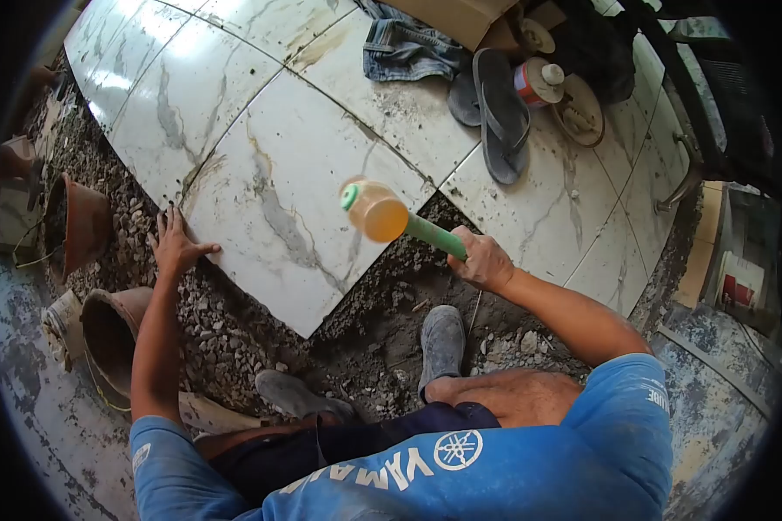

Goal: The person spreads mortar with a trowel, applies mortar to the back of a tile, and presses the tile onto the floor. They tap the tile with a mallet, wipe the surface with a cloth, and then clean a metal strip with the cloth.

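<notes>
My right hand point(485, 260) is wrapped round the green handle of a mallet point(381, 214) with a translucent orange head and a green plug in its end. The mallet head overlaps the right part of a large white, grey-veined floor tile point(269, 174) in this view. Spread fingers of my left hand point(176, 247) lie along that tile's left edge, beside the gravel. Bare dark mortar point(374, 321) borders the tile's near right side, around my feet.
Laid tiles point(174, 78) stretch away at the back. Flip-flops point(501, 117), folded jeans point(408, 48), a red-and-white can point(539, 82) and a cardboard box point(456, 17) lie on them. At left, buckets point(117, 326) stand by gravel point(204, 313). A black chair point(730, 78) is at right.
</notes>
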### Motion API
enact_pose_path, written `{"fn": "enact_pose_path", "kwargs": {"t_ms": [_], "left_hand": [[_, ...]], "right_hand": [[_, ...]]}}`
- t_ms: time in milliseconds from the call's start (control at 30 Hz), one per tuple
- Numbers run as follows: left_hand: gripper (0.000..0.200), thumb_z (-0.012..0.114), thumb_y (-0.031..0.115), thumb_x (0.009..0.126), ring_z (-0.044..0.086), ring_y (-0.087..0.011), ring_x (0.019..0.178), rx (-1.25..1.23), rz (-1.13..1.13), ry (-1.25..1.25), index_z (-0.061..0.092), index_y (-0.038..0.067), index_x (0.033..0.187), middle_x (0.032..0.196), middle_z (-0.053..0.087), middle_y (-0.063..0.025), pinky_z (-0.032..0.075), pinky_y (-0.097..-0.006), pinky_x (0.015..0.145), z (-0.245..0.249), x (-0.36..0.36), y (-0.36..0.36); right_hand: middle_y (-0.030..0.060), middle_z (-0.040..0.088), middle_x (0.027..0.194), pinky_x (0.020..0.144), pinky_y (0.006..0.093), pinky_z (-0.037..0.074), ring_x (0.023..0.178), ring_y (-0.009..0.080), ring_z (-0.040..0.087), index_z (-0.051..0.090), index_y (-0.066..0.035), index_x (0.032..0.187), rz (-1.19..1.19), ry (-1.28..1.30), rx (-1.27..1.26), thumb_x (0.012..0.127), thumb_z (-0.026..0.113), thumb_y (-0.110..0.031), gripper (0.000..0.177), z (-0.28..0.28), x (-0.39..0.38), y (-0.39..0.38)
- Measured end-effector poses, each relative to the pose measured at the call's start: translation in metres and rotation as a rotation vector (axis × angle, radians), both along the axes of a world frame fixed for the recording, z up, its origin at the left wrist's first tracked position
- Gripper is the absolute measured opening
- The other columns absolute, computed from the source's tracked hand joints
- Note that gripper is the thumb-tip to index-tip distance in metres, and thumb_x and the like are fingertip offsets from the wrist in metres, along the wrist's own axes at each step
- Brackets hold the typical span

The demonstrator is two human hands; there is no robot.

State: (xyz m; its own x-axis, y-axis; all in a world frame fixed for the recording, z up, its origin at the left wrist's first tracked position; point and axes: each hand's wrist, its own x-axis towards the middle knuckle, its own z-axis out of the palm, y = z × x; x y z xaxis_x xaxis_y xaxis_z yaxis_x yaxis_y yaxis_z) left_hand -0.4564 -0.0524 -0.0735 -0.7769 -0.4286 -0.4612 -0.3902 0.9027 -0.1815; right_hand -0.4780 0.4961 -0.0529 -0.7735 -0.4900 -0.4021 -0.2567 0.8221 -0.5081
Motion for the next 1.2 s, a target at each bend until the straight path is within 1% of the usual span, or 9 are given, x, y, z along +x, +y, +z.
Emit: {"fn": "enact_pose_path", "kwargs": {"t_ms": [67, 233, 367, 500, 600, 767, 800, 967, 1200], "left_hand": [[0.138, 0.083, 0.064, 0.046, 0.011, -0.0301, 0.147, -0.007, 0.004, -0.026, 0.017, 0.003, 0.151, 0.158, 0.018, -0.0100, 0.009, -0.0544, 0.116, 0.006, -0.004, 0.003], [0.142, 0.084, 0.064, 0.045, 0.005, -0.0303, 0.147, -0.053, 0.028, -0.098, 0.012, 0.003, 0.151, 0.160, 0.009, -0.0108, 0.006, -0.0542, 0.116, 0.017, -0.019, 0.018], [0.151, 0.090, 0.058, 0.036, 0.000, -0.0399, 0.145, 0.076, -0.377, -0.002, 0.004, 0.019, 0.154, 0.160, -0.004, -0.0144, 0.001, -0.0691, 0.110, 0.022, -0.035, 0.113], [0.148, 0.091, 0.054, 0.037, 0.000, -0.0442, 0.144, 0.269, -0.288, -0.073, 0.004, 0.024, 0.154, 0.160, -0.003, -0.0145, 0.018, -0.0781, 0.100, -0.003, -0.031, 0.189], [0.148, 0.092, 0.048, 0.035, 0.002, -0.0467, 0.143, 0.290, -0.253, -0.066, 0.008, 0.022, 0.154, 0.159, 0.000, -0.0162, 0.025, -0.0792, 0.095, -0.005, -0.028, 0.193], [0.147, 0.093, 0.046, 0.033, 0.003, -0.0467, 0.143, 0.265, -0.247, -0.057, 0.012, 0.022, 0.153, 0.160, 0.000, -0.0149, 0.026, -0.0788, 0.095, -0.001, -0.029, 0.193], [0.147, 0.093, 0.047, 0.033, 0.003, -0.0467, 0.144, 0.282, -0.241, -0.059, 0.012, 0.022, 0.153, 0.160, 0.000, -0.0149, 0.026, -0.0787, 0.095, 0.001, -0.028, 0.193], [0.147, 0.093, 0.047, 0.034, 0.003, -0.0466, 0.144, 0.300, -0.252, -0.010, 0.012, 0.021, 0.154, 0.160, 0.000, -0.0145, 0.026, -0.0785, 0.095, -0.008, -0.025, 0.188], [0.147, 0.093, 0.047, 0.035, 0.003, -0.0456, 0.144, 0.289, -0.262, -0.021, 0.011, 0.021, 0.154, 0.160, 0.000, -0.0142, 0.026, -0.0777, 0.096, -0.007, -0.023, 0.188]], "right_hand": [[0.0278, 0.063, 0.086, 0.074, 0.0534, 0.049, 0.085, 0.0486, 0.061, 0.044, -0.005, 0.107, -0.030, -0.258, 0.200, 0.082, 0.064, -0.021, 0.036, -0.001, -0.004, 0.006], [0.0287, 0.061, 0.078, 0.070, 0.0515, 0.049, 0.081, 0.0474, 0.061, 0.049, -0.005, 0.105, -0.042, -0.173, 0.080, 0.081, 0.063, -0.020, 0.032, 0.019, -0.015, 0.013], [0.0214, 0.060, 0.072, 0.064, 0.0451, 0.050, 0.070, 0.0449, 0.061, 0.052, -0.006, 0.105, -0.154, -0.110, -0.252, 0.084, 0.061, -0.021, 0.027, 0.027, -0.009, 0.009], [0.0241, 0.062, 0.073, 0.067, 0.0533, 0.050, 0.076, 0.0472, 0.062, 0.048, -0.007, 0.103, -0.054, -0.117, -0.099, 0.083, 0.062, -0.020, 0.027, -0.018, 0.004, 0.022], [0.0241, 0.064, 0.079, 0.070, 0.0527, 0.051, 0.078, 0.0458, 0.063, 0.048, -0.007, 0.103, -0.057, -0.219, 0.122, 0.083, 0.063, -0.021, 0.029, -0.024, 0.006, 0.015], [0.0246, 0.065, 0.086, 0.075, 0.0516, 0.052, 0.084, 0.0447, 0.064, 0.047, -0.006, 0.109, -0.037, -0.156, -0.158, 0.081, 0.066, -0.023, 0.038, -0.036, 0.022, 0.014], [0.0234, 0.065, 0.084, 0.075, 0.0518, 0.052, 0.082, 0.0452, 0.063, 0.047, -0.006, 0.110, -0.058, -0.296, 0.117, 0.081, 0.067, -0.022, 0.039, -0.035, 0.019, 0.012], [0.0231, 0.065, 0.081, 0.074, 0.0526, 0.051, 0.081, 0.0467, 0.063, 0.047, -0.005, 0.109, -0.081, -0.140, -0.229, 0.080, 0.067, -0.021, 0.038, -0.040, 0.031, 0.017], [0.0248, 0.065, 0.084, 0.074, 0.0533, 0.051, 0.084, 0.0466, 0.062, 0.048, -0.007, 0.109, -0.078, -0.229, -0.069, 0.079, 0.067, -0.022, 0.038, -0.036, 0.030, 0.008]]}}
